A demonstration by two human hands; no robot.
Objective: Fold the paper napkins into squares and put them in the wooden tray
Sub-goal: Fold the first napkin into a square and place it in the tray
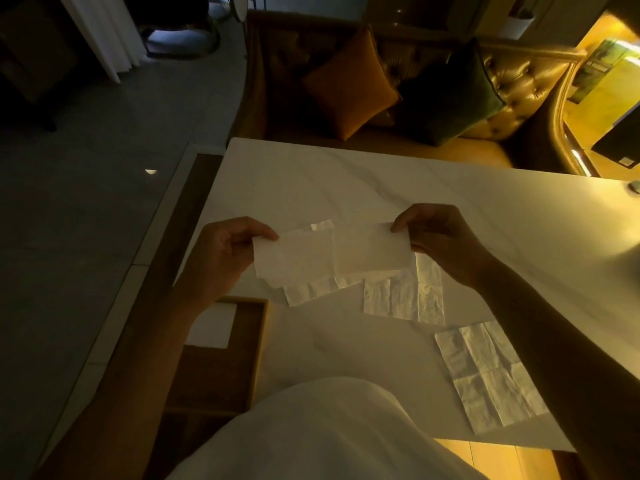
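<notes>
Both hands hold one white paper napkin (329,254), folded to a long rectangle, above the white marble table (381,178). My left hand (221,251) pinches its left end and my right hand (443,237) pinches its right end. Under it lie two flat unfolded napkins, one (308,292) partly hidden and one (405,299) to the right. Another unfolded napkin (491,375) lies near the table's front right edge. The wooden tray (258,344) sits at the table's front left, with a folded white square napkin (213,327) inside; my left forearm hides part of it.
A tufted sofa (519,77) with an orange cushion (349,81) and a dark green cushion (450,95) stands beyond the table's far edge. A lit yellow counter with papers (602,81) is at the far right. Grey floor (86,202) lies left.
</notes>
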